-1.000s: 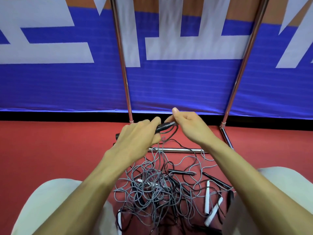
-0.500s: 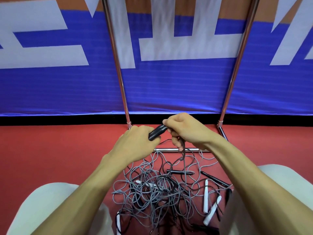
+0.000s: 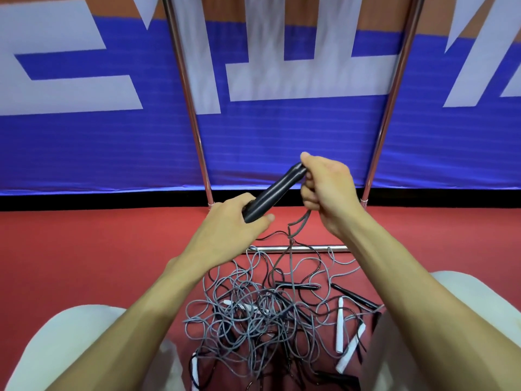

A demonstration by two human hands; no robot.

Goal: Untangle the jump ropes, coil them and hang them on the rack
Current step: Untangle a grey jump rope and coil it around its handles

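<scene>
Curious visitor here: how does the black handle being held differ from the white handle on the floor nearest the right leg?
The black handle is raised and tilted; the white handle lies on the floor. The black handle is gripped by the left hand and right hand; the white handle is untouched, among tangled cords. Both are straight jump-rope handles.

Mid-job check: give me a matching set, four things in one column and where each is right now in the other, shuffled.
1. left hand
2. right hand
3. white handles
4. rack bar

a. on the floor, beyond the tangle
b. grips the black handle's lower end
c. in the tangle, on the floor
d. pinches the black handle's upper end

Pairs: 1-b, 2-d, 3-c, 4-a
</scene>
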